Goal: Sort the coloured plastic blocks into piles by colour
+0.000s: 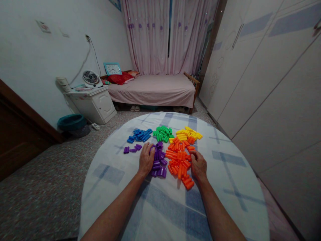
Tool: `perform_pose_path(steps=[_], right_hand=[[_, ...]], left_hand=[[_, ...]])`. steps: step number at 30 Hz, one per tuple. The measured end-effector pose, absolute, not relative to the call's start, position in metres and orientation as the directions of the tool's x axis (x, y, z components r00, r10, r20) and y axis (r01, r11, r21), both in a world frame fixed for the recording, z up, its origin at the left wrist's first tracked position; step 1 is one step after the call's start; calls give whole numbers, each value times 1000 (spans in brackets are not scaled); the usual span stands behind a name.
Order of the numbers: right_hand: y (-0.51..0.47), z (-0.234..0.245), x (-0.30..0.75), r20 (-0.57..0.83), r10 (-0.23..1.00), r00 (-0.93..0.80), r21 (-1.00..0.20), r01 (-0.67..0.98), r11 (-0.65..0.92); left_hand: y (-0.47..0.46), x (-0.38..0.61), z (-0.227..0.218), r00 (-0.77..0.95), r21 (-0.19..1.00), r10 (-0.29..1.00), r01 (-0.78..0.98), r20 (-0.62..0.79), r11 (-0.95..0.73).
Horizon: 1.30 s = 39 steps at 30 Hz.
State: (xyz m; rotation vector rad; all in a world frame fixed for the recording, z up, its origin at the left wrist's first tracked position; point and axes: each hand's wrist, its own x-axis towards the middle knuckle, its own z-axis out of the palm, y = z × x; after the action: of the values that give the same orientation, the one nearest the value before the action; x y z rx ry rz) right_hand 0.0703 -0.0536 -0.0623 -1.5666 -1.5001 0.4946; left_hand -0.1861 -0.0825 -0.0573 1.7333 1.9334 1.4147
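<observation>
Small plastic tube pieces lie sorted by colour on a round table with a blue-checked white cloth (225,207). My left hand (145,159) rests palm down, fingers bent, against the purple pile (158,164). My right hand (198,164) lies at the right edge of the orange pile (179,160), fingers curled toward the pieces. Farther back sit a blue pile (139,135), a green pile (163,133) and a yellow pile (187,134). A few loose purple pieces (132,149) lie to the left.
A bed with a pink cover (155,89) stands by the curtained window. A white bedside cabinet (92,103) carries a small fan (91,78). A teal basin (71,121) sits on the floor at left. Pale wardrobe doors (263,73) line the right wall.
</observation>
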Motion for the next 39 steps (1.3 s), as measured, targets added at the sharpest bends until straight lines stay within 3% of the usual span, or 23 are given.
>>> perform_pose_path(steps=[4, 7, 9, 20, 34, 37, 39], right_hand=[[-52, -64, 70, 279, 942, 188, -794, 597, 116], [-51, -66, 71, 284, 942, 180, -781, 613, 118], [-50, -66, 71, 286, 942, 176, -777, 618, 120], [-51, -66, 71, 287, 941, 178, -776, 619, 119], [-50, -70, 72, 294, 936, 194, -807, 576, 134], [-34, -65, 80, 354, 893, 279, -820, 551, 153], [-14, -56, 88, 437, 851, 291, -768, 613, 185]], left_hand=[[-92, -252, -55, -422, 593, 722, 805, 549, 19], [-95, -295, -62, -516, 560, 698, 805, 497, 196], [-95, -308, -70, -501, 547, 738, 809, 452, 215], [-66, -231, -72, -369, 700, 849, 714, 378, -1], [-63, -189, -72, -368, 791, 828, 596, 424, -140], [-62, -190, -75, -400, 803, 813, 581, 422, -131], [-60, -190, -77, -419, 805, 804, 581, 421, -119]])
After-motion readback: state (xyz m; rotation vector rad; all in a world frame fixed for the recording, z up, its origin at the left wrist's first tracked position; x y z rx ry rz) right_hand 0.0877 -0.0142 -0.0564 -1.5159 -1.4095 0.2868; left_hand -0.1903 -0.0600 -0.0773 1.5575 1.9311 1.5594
